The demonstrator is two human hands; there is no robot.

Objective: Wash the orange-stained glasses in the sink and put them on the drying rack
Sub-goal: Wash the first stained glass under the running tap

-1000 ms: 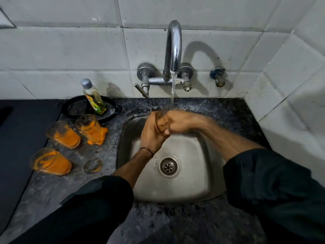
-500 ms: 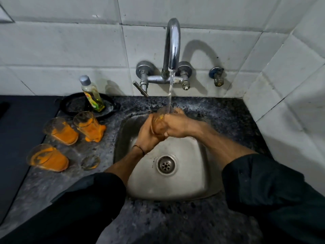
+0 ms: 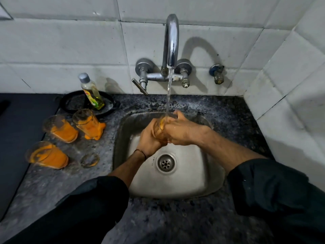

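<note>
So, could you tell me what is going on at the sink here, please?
A person holds one orange-stained glass under the running tap, above the sink. The left hand grips it from below and the right hand wraps round its upper part. Three more stained glasses wait on the counter to the left, in front of a bottle standing in a black pan.

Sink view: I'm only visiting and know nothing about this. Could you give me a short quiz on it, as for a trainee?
1. True or false: the tap is shut off.
2. How many stained glasses wait on the counter left of the sink? A) two B) three C) five
3. Fill in: the left hand and right hand both grip a ____ under the running water.
Key: 1 false; 2 B; 3 glass.
</note>
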